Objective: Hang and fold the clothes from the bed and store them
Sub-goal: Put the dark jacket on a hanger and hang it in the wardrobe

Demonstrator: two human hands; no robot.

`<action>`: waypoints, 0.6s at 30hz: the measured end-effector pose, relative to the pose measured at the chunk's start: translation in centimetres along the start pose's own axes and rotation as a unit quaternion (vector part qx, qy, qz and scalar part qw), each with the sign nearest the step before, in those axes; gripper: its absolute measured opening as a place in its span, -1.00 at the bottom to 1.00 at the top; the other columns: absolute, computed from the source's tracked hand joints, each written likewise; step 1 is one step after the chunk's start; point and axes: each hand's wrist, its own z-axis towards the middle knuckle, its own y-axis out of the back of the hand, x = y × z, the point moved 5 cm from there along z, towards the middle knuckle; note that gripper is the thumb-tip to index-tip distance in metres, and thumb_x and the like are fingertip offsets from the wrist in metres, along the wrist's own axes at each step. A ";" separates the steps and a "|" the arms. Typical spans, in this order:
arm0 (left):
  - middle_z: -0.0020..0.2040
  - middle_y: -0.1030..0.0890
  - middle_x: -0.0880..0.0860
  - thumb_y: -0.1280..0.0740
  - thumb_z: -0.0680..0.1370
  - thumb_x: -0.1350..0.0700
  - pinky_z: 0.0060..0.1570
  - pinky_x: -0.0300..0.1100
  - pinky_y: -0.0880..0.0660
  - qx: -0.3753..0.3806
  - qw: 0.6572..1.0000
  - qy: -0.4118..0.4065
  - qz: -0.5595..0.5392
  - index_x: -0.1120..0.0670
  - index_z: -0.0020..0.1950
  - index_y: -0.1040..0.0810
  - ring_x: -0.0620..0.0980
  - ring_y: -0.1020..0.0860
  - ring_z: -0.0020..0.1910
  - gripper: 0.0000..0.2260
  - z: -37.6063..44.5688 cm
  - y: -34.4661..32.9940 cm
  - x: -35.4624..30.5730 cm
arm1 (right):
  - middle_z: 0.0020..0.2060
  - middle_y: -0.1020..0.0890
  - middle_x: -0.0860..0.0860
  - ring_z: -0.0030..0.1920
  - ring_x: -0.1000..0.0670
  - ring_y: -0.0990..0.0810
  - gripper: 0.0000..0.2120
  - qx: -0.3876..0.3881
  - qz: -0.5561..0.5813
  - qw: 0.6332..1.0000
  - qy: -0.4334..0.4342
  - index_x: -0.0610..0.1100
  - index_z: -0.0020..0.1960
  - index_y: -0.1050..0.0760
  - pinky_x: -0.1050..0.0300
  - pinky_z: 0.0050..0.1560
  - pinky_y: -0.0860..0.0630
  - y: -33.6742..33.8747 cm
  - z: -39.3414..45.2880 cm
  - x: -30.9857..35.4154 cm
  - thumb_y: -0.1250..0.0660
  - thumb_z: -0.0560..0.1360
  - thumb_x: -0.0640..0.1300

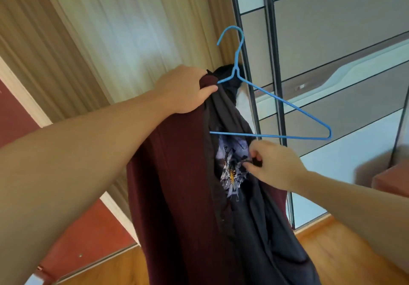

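While my left grip [186, 87] bunches the maroon shirt [177, 196] at the blue hanger [276, 98] and my right grip [274, 165] pinches the dark printed shirt [254, 207] below it, I judge the hanger's uncovered right arm could slip free.

The blue wire hanger [272, 95] sits at the top of the dark printed shirt [250, 196], its right half protruding clear. The maroon garment [177, 196] hangs left of the shirt, before the beige curtain [106, 36]; the mirrored wardrobe doors [332, 52] stand right.

blue hanger [287, 105] left end hidden under maroon garment [177, 185], garment bottom cropped
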 end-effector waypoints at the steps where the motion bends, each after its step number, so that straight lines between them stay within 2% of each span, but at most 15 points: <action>1: -0.17 -0.52 0.06 -0.22 0.58 -0.20 -0.17 -0.09 -0.34 -0.012 1.000 0.002 -0.002 0.06 -0.13 -0.43 0.11 -0.46 -0.12 -0.67 -0.1 0.7 0.1 | -0.12 -0.42 0.07 -0.18 -0.04 -0.47 -0.68 0.010 0.031 0.997 -0.066 0.00 -0.05 -0.30 0.08 -0.20 -0.43 -1.4 0.1 -1.2 -0.36 0.43 0.16; 3: -0.21 -0.49 0.03 -0.23 0.57 -0.21 -0.18 -0.08 -0.32 -0.041 0.999 -0.001 -0.016 0.02 -0.19 -0.39 0.06 -0.41 -0.17 -0.68 -0.8 2.3 0.7 | 0.01 -0.40 0.03 -0.09 -0.07 -0.50 -0.54 0.013 0.121 0.979 -0.164 -0.01 0.08 -0.29 -0.03 -0.08 -0.52 -3.1 0.9 -2.7 -0.43 0.35 0.14; 5: -0.25 -0.50 0.00 -0.25 0.57 -0.19 -0.18 -0.08 -0.33 -0.070 0.997 0.002 -0.041 0.06 -0.17 -0.46 0.03 -0.40 -0.20 -0.67 -2.2 3.6 1.8 | 0.02 -0.49 -0.01 -0.04 -0.10 -0.55 -0.54 0.022 0.190 0.962 -0.196 -0.05 0.15 -0.36 -0.04 -0.03 -0.54 -4.2 2.1 -3.3 -0.44 0.36 0.07; 8: -0.35 -0.45 -0.05 -0.26 0.57 -0.19 -0.19 -0.08 -0.33 -0.083 0.995 0.033 -0.053 0.07 -0.19 -0.45 0.09 -0.43 -0.22 -0.65 -5.0 4.7 4.3 | -0.10 -0.57 -0.04 -0.03 -0.16 -0.57 -0.79 0.059 0.134 0.979 -0.141 -0.07 0.06 -0.46 0.01 -0.03 -0.49 -4.9 3.5 -2.6 -0.34 0.47 -0.04; 10: -0.36 -0.48 -0.01 -0.21 0.52 -0.25 -0.19 -0.03 -0.38 -0.091 0.993 0.048 -0.054 0.10 -0.20 -0.46 0.14 -0.46 -0.24 -0.59 -6.8 5.2 5.8 | -0.01 -0.61 -0.07 0.05 -0.18 -0.56 -0.79 0.064 0.084 0.989 -0.102 -0.06 0.11 -0.49 -0.02 0.05 -0.47 -5.2 4.5 -2.2 -0.32 0.48 -0.08; 12: -0.40 -0.47 -0.01 -0.18 0.50 -0.26 -0.22 -0.03 -0.37 -0.093 0.993 0.054 -0.050 0.10 -0.23 -0.45 0.15 -0.45 -0.28 -0.58 -8.3 5.5 6.8 | 0.05 -0.61 -0.09 0.09 -0.20 -0.56 -0.78 0.060 0.084 0.991 -0.086 -0.08 0.16 -0.51 0.00 0.03 -0.46 -5.4 5.4 -2.0 -0.29 0.52 -0.11; 15: -0.38 -0.51 0.05 -0.15 0.50 -0.29 -0.23 -0.02 -0.42 -0.082 0.994 0.061 -0.023 0.08 -0.18 -0.47 0.20 -0.50 -0.27 -0.57 -10.6 5.7 9.1 | -0.18 -0.59 -0.06 -0.06 -0.20 -0.59 -0.88 0.044 0.132 0.988 -0.063 -0.07 -0.06 -0.52 0.09 -0.17 -0.38 -5.0 7.2 -2.3 -0.27 0.58 -0.04; 18: -0.25 -0.64 0.13 -0.08 0.50 -0.34 -0.18 0.04 -0.52 -0.061 0.995 0.072 0.024 0.04 0.00 -0.57 0.24 -0.59 -0.16 -0.49 -13.3 5.2 11.7 | -0.26 -0.61 -0.09 -0.13 -0.19 -0.59 -0.84 0.019 0.120 0.992 -0.034 -0.15 -0.09 -0.59 0.07 -0.19 -0.36 -2.8 9.0 -2.7 -0.34 0.54 -0.06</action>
